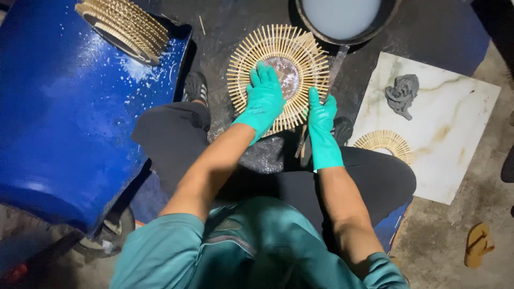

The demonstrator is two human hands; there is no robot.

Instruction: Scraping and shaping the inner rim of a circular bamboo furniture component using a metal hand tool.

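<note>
On the dark floor, gloved hands (292, 107) pressing sunburst frame (278, 72), basin (345, 21) just beyond

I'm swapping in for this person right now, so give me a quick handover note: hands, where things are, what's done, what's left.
Left hand, gloved, lies flat on the round stick frame, fingers by its grey centre disc.
Right hand, gloved, grips the frame's lower right edge, seemingly with a thin tool.
Basin of pale liquid above the frame.
Stack of frames on the blue drum; one more frame and a grey rag on the marble tile.
Done: cannot tell.
Left: the frame in hand is not yet set aside.
</note>
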